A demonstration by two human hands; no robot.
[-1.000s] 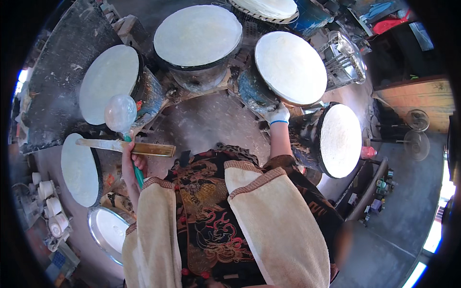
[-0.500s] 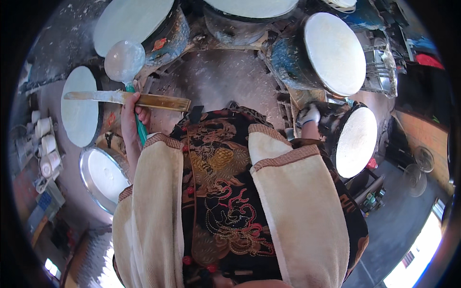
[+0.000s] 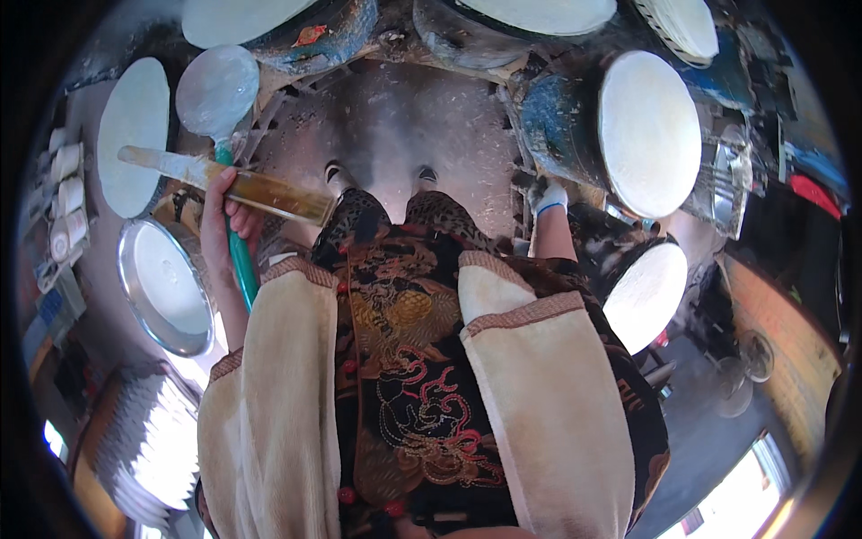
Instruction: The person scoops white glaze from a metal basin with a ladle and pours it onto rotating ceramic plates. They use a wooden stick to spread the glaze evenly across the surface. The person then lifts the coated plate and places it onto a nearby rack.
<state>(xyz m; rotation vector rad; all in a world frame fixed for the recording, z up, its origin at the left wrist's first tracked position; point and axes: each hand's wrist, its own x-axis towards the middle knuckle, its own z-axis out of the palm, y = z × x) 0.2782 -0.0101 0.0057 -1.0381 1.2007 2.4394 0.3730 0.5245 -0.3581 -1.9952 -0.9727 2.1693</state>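
My left hand [image 3: 231, 205] is closed round two things at once, the green handle of a ladle [image 3: 217, 90] and a long flat wooden spatula [image 3: 280, 198]. The ladle's round bowl points away from me and looks coated with something pale. The spatula lies crosswise, its whitened end over the round white-topped griddle [image 3: 133, 136] at the left. My right hand [image 3: 549, 198], in a white glove with dark grey at the fingers, is low beside a blue-black drum [image 3: 555, 121]. Its fingers are too dark and blurred to read.
Several white-topped round griddles stand in an arc before me, including one at the right [image 3: 650, 135] and another nearer [image 3: 646, 296]. A metal-rimmed basin [image 3: 166, 286] of white stuff stands at the left. Stacked pale sheets [image 3: 148, 440] are at the lower left.
My view has shifted, and my feet now show. The ladle and spatula stay in my left hand, with the spatula's near end tilted lower. My right hand has moved slightly left, away from the drum's top.
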